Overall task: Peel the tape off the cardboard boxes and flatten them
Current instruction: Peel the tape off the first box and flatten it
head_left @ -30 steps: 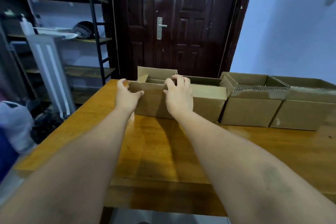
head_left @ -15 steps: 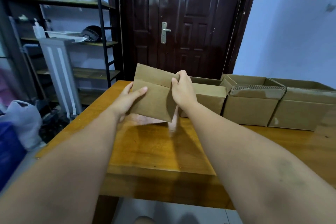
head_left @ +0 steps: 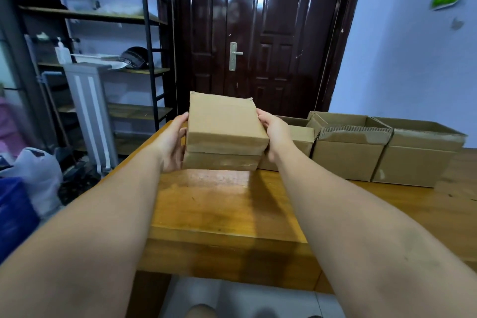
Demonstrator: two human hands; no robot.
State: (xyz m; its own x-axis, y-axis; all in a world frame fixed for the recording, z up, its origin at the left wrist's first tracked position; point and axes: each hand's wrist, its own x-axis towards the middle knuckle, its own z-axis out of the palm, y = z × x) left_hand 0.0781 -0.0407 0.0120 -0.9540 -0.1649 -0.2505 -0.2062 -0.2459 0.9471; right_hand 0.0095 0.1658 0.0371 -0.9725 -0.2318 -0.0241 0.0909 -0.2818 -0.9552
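Raised higher and turned since half a second ago, the cardboard box (head_left: pixel 224 124) hangs above the near-left part of the wooden table (head_left: pixel 219 209), a broad, flat, matte brown face towards the camera and a glossy strip of tape (head_left: pixel 227 162) along its lower side. Gripping it, the left hand (head_left: pixel 171 142) clasps the left wall and the right hand (head_left: pixel 275 134) the right, fingertips hidden behind. Partly hidden by the right hand sits an open box (head_left: pixel 299 137), beside it a second box (head_left: pixel 348 157) with a ragged corrugated rim, then a third box (head_left: pixel 418 162), all in a row. Beyond stand a dark panelled door (head_left: pixel 271 33) and metal shelving (head_left: pixel 147 33)
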